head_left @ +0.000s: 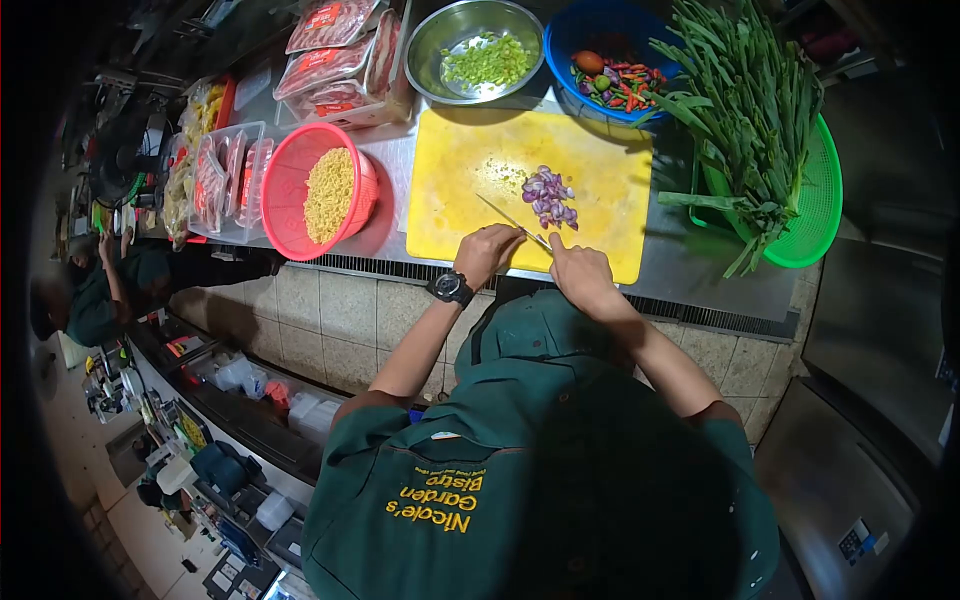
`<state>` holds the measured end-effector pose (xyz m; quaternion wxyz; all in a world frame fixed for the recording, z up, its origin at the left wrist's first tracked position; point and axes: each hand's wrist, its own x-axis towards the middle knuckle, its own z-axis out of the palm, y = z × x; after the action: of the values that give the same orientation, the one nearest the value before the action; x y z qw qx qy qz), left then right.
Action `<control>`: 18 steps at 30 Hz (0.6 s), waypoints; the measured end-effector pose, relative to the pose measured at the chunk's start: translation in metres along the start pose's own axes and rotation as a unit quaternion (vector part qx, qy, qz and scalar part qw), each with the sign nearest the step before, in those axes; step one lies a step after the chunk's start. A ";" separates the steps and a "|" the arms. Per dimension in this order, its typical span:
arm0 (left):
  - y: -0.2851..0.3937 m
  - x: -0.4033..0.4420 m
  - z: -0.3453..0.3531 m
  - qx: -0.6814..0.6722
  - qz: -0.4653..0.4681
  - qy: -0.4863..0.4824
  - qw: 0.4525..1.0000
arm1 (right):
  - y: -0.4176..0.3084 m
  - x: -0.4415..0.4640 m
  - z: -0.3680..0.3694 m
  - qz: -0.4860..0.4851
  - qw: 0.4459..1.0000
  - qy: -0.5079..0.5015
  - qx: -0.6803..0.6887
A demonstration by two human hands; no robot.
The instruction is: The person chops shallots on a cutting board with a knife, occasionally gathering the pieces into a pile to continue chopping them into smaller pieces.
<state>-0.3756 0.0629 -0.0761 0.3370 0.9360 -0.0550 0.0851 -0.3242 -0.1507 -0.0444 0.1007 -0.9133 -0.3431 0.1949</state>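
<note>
My right hand (580,272) is closed round the handle of a knife (498,210), whose blade points up and left over the yellow cutting board (450,150). Close against the blade, my left hand (488,250), with a black watch on its wrist, has its fingers curled together. Whatever those fingers hold, if anything, is hidden. Chopped purple shallots (550,197) lie in a heap on the board, just beyond my hands. Small pale green bits are scattered to their left.
Around the board stand a pink basket of dry noodles (329,196), a steel bowl (420,62) of chopped greens, a blue basin (556,75) of chilies, and a green basket (826,190) under leafy stalks (740,110). Packed meat (325,70) sits behind. Another person (110,290) is far left.
</note>
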 end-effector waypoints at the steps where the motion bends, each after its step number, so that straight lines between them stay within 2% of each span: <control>1: -0.001 0.000 0.000 -0.001 0.000 0.000 1.000 | 0.000 0.000 -0.001 0.000 1.000 -0.017 -0.004; 5: -0.005 0.002 -0.002 -0.005 0.001 -0.014 1.000 | -0.001 -0.004 -0.002 0.006 0.999 -0.038 -0.002; 13: -0.011 0.001 -0.001 -0.010 0.001 -0.021 1.000 | -0.013 0.020 0.029 0.016 0.999 0.036 -0.024; 18: -0.010 -0.001 -0.001 -0.028 0.000 -0.020 0.999 | -0.018 0.033 0.017 0.005 0.999 0.027 -0.036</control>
<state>-0.3751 0.0708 -0.0819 0.3619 0.9278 -0.0638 0.0642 -0.3190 -0.1146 -0.0634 0.0759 -0.9229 -0.3428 0.1581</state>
